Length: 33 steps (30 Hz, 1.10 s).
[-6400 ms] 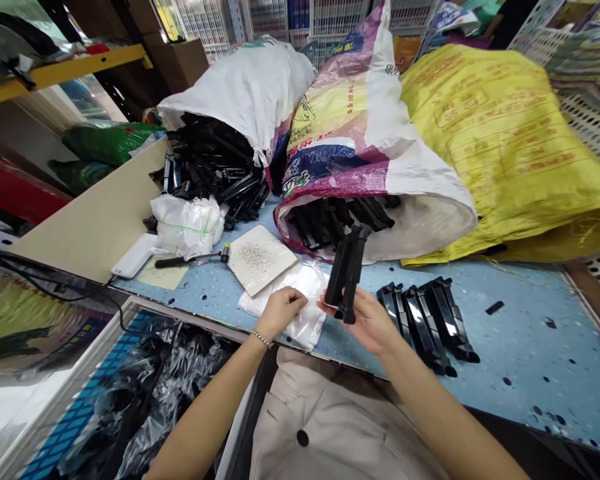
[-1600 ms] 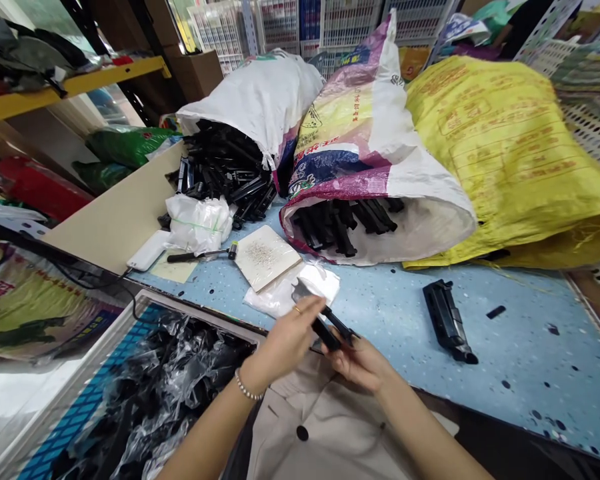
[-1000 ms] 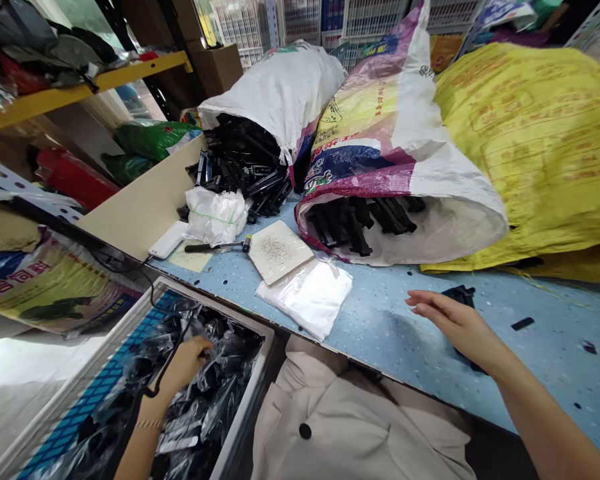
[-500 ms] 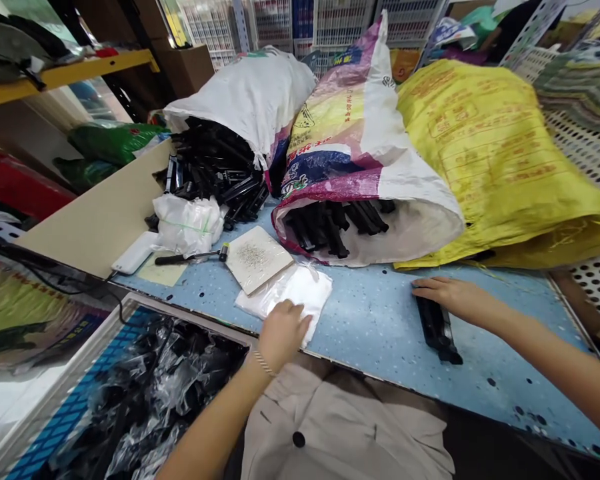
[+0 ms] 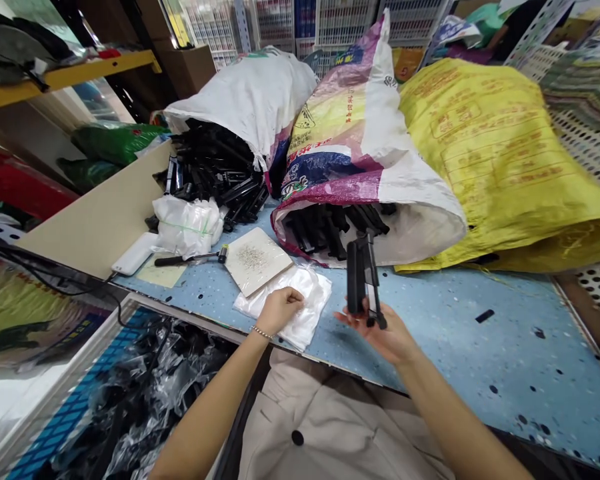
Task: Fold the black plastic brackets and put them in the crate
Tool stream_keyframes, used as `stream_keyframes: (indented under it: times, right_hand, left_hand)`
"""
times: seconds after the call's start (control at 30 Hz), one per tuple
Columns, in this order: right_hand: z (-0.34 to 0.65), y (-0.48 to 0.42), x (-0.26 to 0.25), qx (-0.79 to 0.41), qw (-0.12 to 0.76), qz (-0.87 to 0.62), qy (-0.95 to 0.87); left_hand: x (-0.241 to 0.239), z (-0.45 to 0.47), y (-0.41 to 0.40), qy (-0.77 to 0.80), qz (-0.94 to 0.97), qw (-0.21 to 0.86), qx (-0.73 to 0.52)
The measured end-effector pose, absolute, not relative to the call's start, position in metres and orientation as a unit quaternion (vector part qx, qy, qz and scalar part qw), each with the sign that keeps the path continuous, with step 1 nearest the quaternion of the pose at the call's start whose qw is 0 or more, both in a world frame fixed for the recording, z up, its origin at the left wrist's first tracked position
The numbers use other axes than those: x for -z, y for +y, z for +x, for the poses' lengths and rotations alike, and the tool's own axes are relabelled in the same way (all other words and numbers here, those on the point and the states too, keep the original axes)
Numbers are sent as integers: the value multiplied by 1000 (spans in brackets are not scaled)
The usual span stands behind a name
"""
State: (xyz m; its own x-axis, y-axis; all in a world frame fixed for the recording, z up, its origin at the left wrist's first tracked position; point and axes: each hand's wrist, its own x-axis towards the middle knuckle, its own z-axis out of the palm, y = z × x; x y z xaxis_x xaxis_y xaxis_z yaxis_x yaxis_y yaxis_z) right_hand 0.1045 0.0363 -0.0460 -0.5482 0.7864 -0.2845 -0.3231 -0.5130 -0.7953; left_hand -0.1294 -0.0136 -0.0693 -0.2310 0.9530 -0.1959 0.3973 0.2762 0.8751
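Observation:
My right hand (image 5: 383,331) holds a long black plastic part (image 5: 359,279) upright by its lower end, above the blue speckled table (image 5: 445,347). My left hand (image 5: 279,309) rests with curled fingers on a stack of clear plastic bags (image 5: 300,303) near the table's front edge, pinching the top one. Behind them a woven sack (image 5: 380,167) lies open with more black parts (image 5: 330,227) inside.
A white sack (image 5: 250,93) spills black parts (image 5: 215,177) at the back left. A yellow sack (image 5: 505,147) fills the back right. A tile with small screws (image 5: 254,259), a small hammer (image 5: 190,259) and a tied white bag (image 5: 187,225) lie left. A bin of bagged parts (image 5: 145,387) stands below left.
My right hand has lifted the black part off the table at the right and brought it upright to the middle. My left hand stayed on the plastic bags, fingers now curled.

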Motion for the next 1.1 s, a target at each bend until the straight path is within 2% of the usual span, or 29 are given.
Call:
stream_keyframes:
  times: [0.17,0.43,0.67,0.73,0.8,0.9,1.0,1.1]
  right_hand:
    - [48,29,48,-867,361,-236,-250]
    - [52,36,50,-858,353,-267,-259]
    - [43,33,54,-855,362,-281,-244]
    - [36,33,61,-843,362,-311,-249]
    - [30,33,67,-832,365,-332,-251]
    - [28,32,67,-829,370,-335,-250]
    - [46,23,56,-834,366,-328,-252]
    - [80,0,50,-885,260,-292,-253]
  left_hand:
    - [75,-127,-17,676,447,425,-403]
    - [76,-131,-18,631,426,473,-443]
    - [65,-130,-22,635,442,452,-444]
    - [49,-135,-30,644,476,404,-442]
    - [29,-140,-39,659,570,290,-396]
    - [8,-145,-49,670,703,103,-217]
    - [7,-145,-46,671,725,86,-132]
    - [17,-148,-38,656,709,138,-220]
